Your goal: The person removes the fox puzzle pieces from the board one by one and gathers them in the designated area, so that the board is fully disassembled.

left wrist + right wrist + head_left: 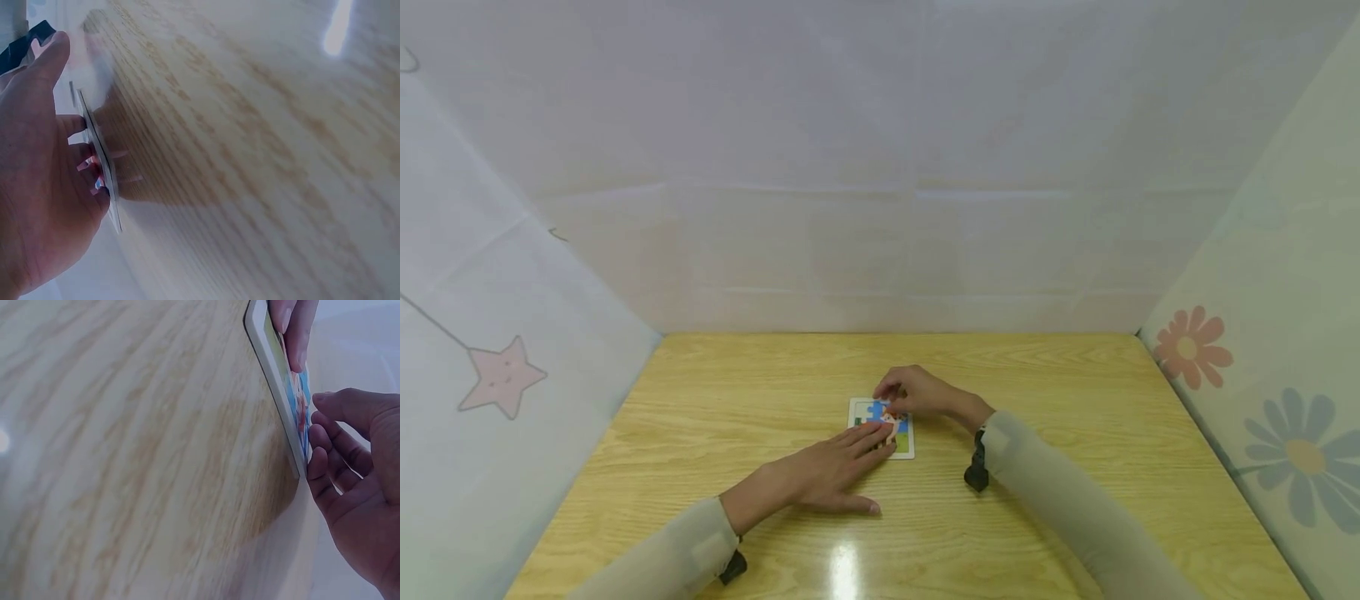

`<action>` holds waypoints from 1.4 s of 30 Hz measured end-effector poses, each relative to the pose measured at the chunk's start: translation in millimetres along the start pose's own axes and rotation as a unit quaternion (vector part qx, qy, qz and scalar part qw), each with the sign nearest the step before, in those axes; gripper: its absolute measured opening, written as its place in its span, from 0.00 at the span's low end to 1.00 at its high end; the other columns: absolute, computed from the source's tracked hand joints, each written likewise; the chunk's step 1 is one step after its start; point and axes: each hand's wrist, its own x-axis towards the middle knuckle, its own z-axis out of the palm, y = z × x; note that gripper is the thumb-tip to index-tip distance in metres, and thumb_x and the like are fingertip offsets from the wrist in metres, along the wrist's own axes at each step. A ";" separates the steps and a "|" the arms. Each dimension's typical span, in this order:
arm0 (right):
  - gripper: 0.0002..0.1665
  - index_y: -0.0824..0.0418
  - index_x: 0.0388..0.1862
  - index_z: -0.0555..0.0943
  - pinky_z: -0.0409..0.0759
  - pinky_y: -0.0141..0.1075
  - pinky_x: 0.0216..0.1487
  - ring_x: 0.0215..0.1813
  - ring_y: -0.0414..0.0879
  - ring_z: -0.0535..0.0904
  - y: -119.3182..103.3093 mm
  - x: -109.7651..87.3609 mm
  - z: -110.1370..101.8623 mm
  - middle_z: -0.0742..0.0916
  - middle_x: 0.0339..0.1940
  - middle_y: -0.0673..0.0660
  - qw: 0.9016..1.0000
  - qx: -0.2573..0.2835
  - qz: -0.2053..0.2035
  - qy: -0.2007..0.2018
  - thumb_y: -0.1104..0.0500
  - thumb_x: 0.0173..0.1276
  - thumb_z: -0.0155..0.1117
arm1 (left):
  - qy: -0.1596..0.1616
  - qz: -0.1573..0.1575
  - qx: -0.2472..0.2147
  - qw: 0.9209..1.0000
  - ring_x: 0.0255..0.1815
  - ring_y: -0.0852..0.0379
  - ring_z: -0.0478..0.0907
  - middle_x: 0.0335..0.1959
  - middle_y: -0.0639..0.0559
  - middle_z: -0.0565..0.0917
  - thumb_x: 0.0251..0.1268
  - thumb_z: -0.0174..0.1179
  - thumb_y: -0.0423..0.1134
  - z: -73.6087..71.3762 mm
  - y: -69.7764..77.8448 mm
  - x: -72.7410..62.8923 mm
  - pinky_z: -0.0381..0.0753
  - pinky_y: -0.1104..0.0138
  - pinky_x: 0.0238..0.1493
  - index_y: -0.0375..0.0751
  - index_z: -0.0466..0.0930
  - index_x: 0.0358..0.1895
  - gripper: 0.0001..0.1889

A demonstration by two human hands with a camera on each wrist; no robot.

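Fingers of the left hand (831, 472) are extended and laid over the near left part of a small jigsaw puzzle (903, 441), with nothing grasped. Bent fingers of the right hand (928, 392) are held at its far edge; whether a piece is pinched there cannot be told. The puzzle is located mid-way across the wooden surface (737, 400). Assembly is judged well advanced: blue, green and orange areas are seen in place, while a pale patch at the far left may be left unfilled. Remaining areas are covered by the hands. A thin, flat board with a smooth white rim (270, 369) is noted; glossy, streaked grain is shown by the surface, and wrinkled cloth (880, 208) is hung beyond.
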 end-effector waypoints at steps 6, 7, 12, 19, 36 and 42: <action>0.18 0.63 0.60 0.86 0.83 0.35 0.54 0.51 0.45 0.82 -0.8 3.5 -0.2 0.86 0.52 0.56 1.000 -0.007 0.004 -0.021 0.66 0.72 0.72 | -0.002 -0.003 -0.003 1.000 0.89 0.42 0.41 0.89 0.40 0.42 0.78 0.43 0.73 1.5 -0.2 1.0 0.51 0.50 0.86 0.41 0.47 0.87 0.49; 0.19 0.63 0.61 0.86 0.83 0.35 0.55 0.52 0.45 0.82 -1.1 4.1 -0.3 0.86 0.52 0.56 1.000 -0.008 0.001 -0.026 0.66 0.72 0.72 | -0.004 -0.003 -0.005 1.000 0.89 0.42 0.41 0.89 0.40 0.42 0.78 0.42 0.74 1.3 -0.1 0.9 0.50 0.50 0.86 0.41 0.47 0.88 0.49; 0.18 0.63 0.61 0.86 0.82 0.36 0.55 0.52 0.48 0.81 -3.6 6.8 -0.8 0.84 0.51 0.58 0.998 -0.024 -0.015 -0.048 0.66 0.73 0.71 | -0.005 -0.002 -0.007 1.000 0.89 0.42 0.40 0.89 0.40 0.41 0.78 0.42 0.74 1.3 -0.3 0.1 0.51 0.50 0.86 0.41 0.47 0.87 0.49; 0.17 0.61 0.60 0.87 0.80 0.36 0.53 0.50 0.46 0.78 -0.9 9.8 1.0 0.83 0.49 0.55 0.998 -0.038 -0.009 -0.057 0.65 0.74 0.71 | -0.002 0.002 0.001 1.000 0.89 0.41 0.41 0.89 0.39 0.42 0.79 0.42 0.73 1.1 0.9 -0.4 0.51 0.49 0.86 0.40 0.48 0.87 0.49; 0.15 0.59 0.58 0.86 0.75 0.34 0.47 0.44 0.44 0.73 -6.3 15.7 -2.4 0.82 0.45 0.55 0.994 -0.063 -0.005 -0.085 0.66 0.74 0.69 | -0.013 -0.002 -0.002 1.000 0.89 0.41 0.41 0.89 0.40 0.42 0.78 0.42 0.74 -3.8 0.6 -0.2 0.50 0.50 0.86 0.40 0.48 0.87 0.50; 0.15 0.60 0.57 0.86 0.73 0.34 0.46 0.44 0.46 0.73 -8.1 16.6 -1.9 0.82 0.45 0.57 0.995 -0.055 -0.004 -0.079 0.68 0.73 0.69 | -0.009 -0.001 -0.002 1.000 0.89 0.40 0.41 0.89 0.39 0.42 0.78 0.42 0.74 -3.5 -0.4 0.1 0.52 0.49 0.85 0.40 0.48 0.87 0.50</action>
